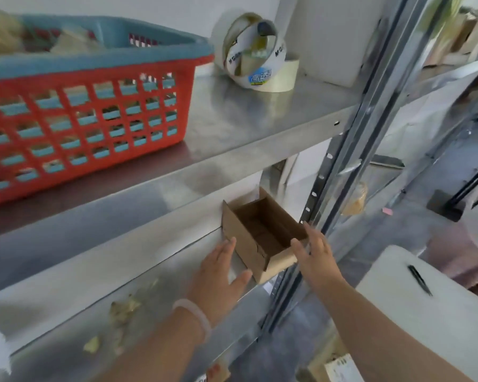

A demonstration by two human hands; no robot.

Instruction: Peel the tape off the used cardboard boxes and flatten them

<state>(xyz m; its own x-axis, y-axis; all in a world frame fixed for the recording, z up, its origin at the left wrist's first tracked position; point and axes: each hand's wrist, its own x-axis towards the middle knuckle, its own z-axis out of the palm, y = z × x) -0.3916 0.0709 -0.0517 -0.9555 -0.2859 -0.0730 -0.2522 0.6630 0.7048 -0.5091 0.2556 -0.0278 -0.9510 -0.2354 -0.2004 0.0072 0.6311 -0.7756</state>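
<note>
Left hand (221, 274) and right hand (313, 255) flanking open cardboard box (260, 232), fingers straight

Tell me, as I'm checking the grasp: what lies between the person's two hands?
In the head view, the small open cardboard box on the lower shelf lies between the left hand and the right hand.

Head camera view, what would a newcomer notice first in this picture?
Probably the red basket, with a blue basket nested inside it, on the upper shelf at left. Next comes the small open cardboard box on the lower shelf, with the left hand and right hand flanking it, fingers straight. Tape rolls sit further back on the upper shelf.
</note>
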